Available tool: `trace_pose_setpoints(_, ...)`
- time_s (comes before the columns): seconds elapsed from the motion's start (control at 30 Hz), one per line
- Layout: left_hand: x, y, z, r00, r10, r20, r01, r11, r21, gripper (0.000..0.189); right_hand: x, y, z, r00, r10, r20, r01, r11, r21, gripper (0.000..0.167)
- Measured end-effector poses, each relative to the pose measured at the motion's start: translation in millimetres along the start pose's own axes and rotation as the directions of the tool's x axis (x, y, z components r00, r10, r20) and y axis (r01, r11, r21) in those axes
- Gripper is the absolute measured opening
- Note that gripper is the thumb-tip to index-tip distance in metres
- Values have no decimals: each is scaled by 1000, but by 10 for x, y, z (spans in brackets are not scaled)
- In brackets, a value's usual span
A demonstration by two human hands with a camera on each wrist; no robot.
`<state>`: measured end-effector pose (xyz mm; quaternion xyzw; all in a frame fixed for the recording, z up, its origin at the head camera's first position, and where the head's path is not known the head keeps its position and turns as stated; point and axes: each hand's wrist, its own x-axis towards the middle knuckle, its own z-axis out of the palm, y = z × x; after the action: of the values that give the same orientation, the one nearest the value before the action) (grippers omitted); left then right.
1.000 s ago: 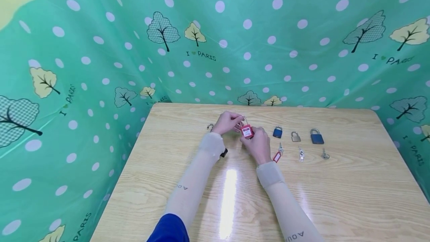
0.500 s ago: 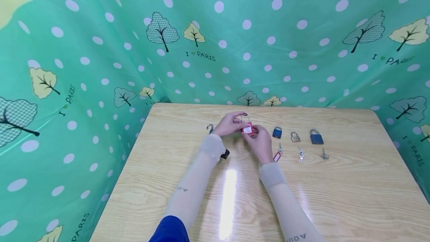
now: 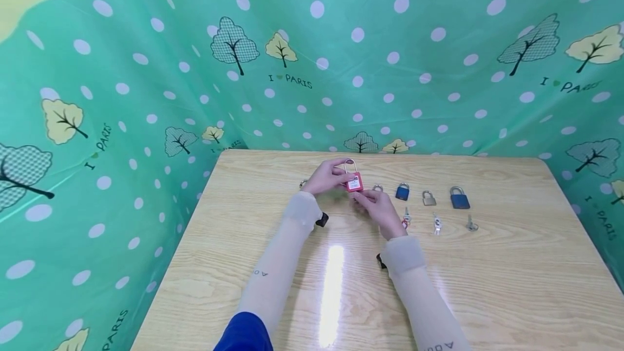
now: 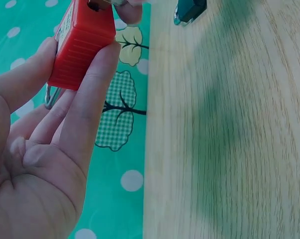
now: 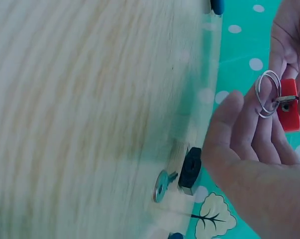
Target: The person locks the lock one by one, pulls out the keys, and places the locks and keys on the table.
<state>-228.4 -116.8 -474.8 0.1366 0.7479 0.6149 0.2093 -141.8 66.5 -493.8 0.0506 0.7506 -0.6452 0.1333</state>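
Note:
Between the thumb and fingers of my left hand (image 3: 325,177) is a red padlock (image 3: 354,182) with a white label, raised over the far part of the table. Its silver shackle (image 3: 350,165) points away from me. My right hand (image 3: 379,211) is just below the lock body, fingers curled in. In the right wrist view a key (image 5: 284,101) sits at the underside of the padlock, its split rings (image 5: 267,93) hanging in front of my right fingers (image 5: 261,132). A fingertip (image 4: 129,13) touches this key's end in the left wrist view, and the lock's ribbed side faces that camera.
On the wooden table (image 3: 487,275) stand a blue padlock (image 3: 402,192), a small metal padlock (image 3: 428,199) and a larger blue padlock (image 3: 460,199). Nearer me lie several keys, one a silver pair (image 3: 437,224). A polka-dot curtain (image 3: 400,85) borders the table's far edge.
My left hand has moved from the shackle to the padlock's body. My right hand has slid off the body, down to its key end. The padlock has shifted slightly left and away.

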Motion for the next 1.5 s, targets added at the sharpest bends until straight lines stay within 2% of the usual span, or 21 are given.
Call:
trace_pose_setpoints(0.17, -9, 27, 24, 1000, -6, 2, 6, 1000, 3, 59, 15, 14, 14, 997, 59, -59, -58, 998, 27, 35)
trace_pose_setpoints(0.43, -3, 40, 57, 999, -33, -19, 33, 999, 0, 60, 43, 48, 61, 988, 77, -134, -75, 997, 18, 29)
trace_pose_setpoints(0.63, 6, 19, 33, 998, -46, -36, 48, 998, 39, 63, 49, 56, 86, 985, 78, -153, -75, 997, 26, 29)
trace_pose_setpoints(0.83, 4, 6, 2, 996, -56, -65, 59, 998, 39, 61, 26, 33, 128, 984, 50, -169, -43, 998, 47, 24)
trace_pose_setpoints(1.13, 1, -58, 25, 996, -73, -54, 72, 997, -17, 60, -30, 19, 157, 976, 57, -208, -48, 998, 48, 23)
trace_pose_setpoints(1.5, -13, -113, 112, 990, -97, -101, 88, 992, -96, 59, -113, -29, 112, 970, 83, -227, -81, 997, 17, 24)
